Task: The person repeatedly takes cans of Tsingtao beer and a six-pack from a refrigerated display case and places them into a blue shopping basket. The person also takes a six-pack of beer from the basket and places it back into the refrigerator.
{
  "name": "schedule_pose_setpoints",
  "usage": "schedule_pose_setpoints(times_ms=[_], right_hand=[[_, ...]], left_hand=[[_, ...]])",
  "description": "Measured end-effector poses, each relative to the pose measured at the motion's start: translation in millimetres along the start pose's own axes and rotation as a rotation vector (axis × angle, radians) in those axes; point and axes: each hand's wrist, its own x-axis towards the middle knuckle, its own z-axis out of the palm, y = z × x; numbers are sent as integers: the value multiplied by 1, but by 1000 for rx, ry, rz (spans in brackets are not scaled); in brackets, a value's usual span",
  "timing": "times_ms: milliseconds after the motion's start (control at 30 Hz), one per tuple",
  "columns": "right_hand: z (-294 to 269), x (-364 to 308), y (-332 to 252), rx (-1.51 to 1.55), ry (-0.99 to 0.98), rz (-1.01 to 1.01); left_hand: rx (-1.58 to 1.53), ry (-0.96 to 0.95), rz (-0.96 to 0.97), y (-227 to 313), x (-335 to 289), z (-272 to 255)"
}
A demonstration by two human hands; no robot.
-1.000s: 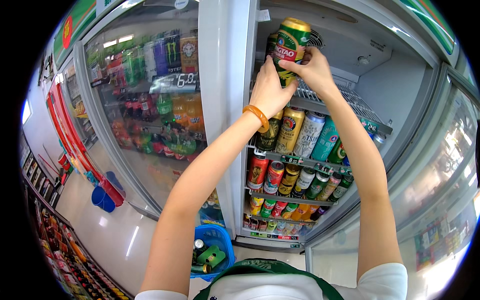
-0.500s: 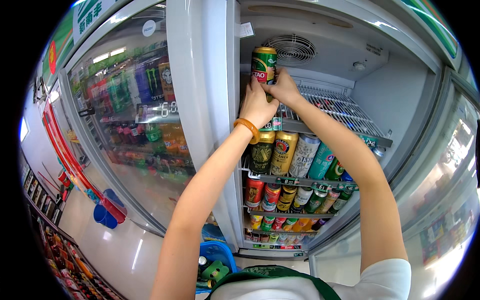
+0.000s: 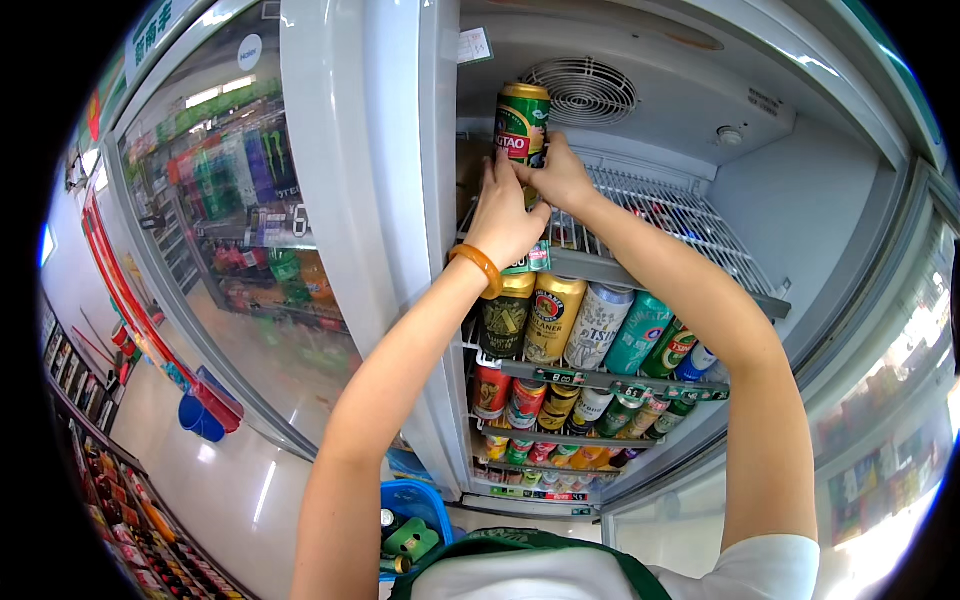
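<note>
Left grip [image 3: 508, 217], right grip [image 3: 562, 178], both clasping glossy cylindrical can [image 3: 522, 122], wire-grid shelf [image 3: 690, 222]

I see my widest passage to the right of the right hand [image 3: 560, 180]: over the wire shelf [image 3: 680, 220], from its front rail [image 3: 600, 266] back to the rear wall. On the left, the cabinet's pillar [image 3: 400, 150] stands close beside the left hand [image 3: 507, 218], so I have little sideways room there. Below the rail, a tight row of cans [image 3: 600, 325] blocks entry. How much depth lies behind the green can [image 3: 520, 125] I can't quite judge; can and hands hide it.
</note>
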Motion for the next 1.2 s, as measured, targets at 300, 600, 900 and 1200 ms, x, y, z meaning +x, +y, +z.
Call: schedule_pose_setpoints(times_ms=[300, 600, 900, 1200], right_hand=[[3, -5, -4, 17, 71, -30], [2, 0, -7, 32, 7, 21], [-15, 11, 19, -39, 195, -56], [8, -167, -80, 537, 276, -548]], left_hand=[[-9, 14, 4, 7, -3, -6], [11, 69, 10, 1, -5, -4], [-79, 215, 311, 27, -54, -24], [29, 163, 434, 26, -219, -121]])
